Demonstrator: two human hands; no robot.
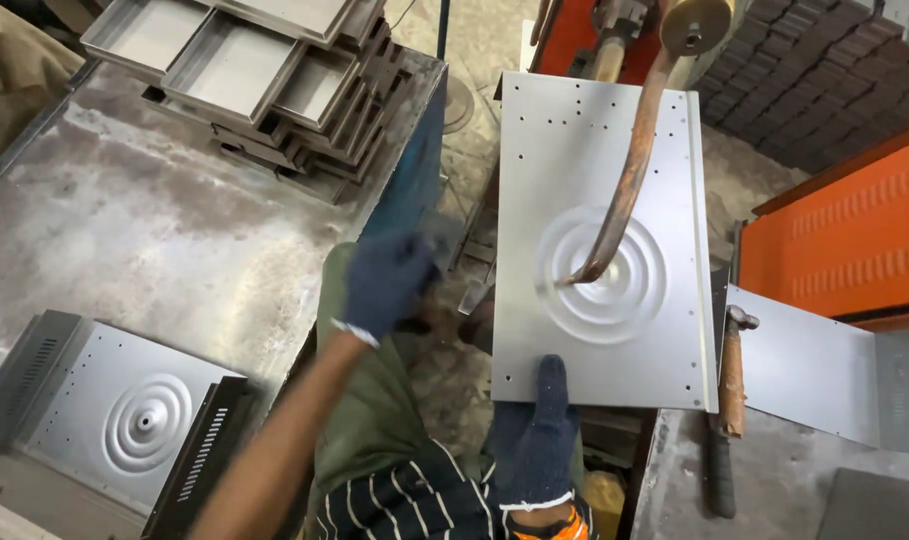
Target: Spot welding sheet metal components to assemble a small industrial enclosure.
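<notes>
Worn steel desk (145, 230) carries stacked metal trays (265, 70) at back and embossed panel (125, 420) at front-left corner.
</notes>
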